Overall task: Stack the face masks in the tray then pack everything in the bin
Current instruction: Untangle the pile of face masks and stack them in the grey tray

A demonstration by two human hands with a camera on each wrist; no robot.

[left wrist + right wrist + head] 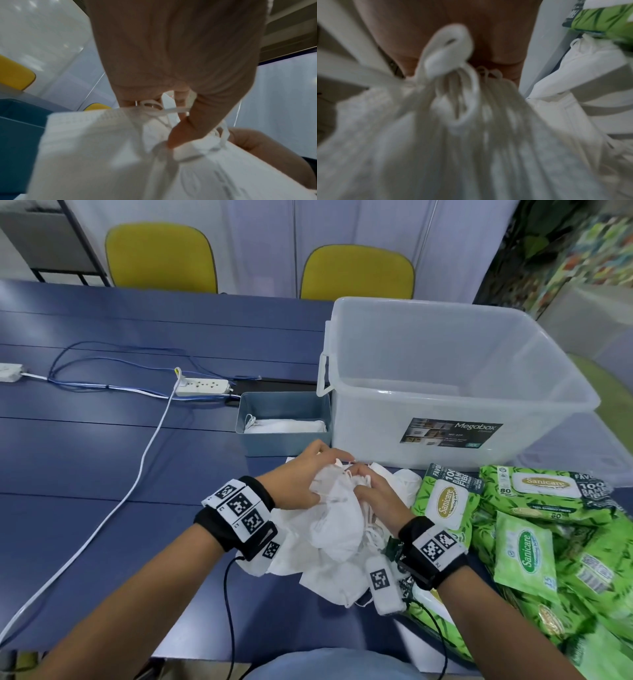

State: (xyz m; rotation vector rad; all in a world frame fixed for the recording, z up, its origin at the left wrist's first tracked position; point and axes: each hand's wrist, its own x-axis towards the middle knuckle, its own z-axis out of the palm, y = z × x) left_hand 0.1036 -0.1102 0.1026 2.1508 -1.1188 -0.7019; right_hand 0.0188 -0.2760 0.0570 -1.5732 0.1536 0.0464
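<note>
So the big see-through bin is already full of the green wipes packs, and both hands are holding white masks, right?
Not quite. The head view shows the clear bin holds nothing; the green wipes packs lie on the table in front of it. The rest is right: the left hand and right hand both grip the white masks.

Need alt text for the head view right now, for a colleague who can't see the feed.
Both hands, left hand and right hand, grip a bundle of white face masks over a loose mask pile on a blue table. Behind sit a blue-grey tray already holding masks and a clear bin; green wipe packs lie to the right.
</note>
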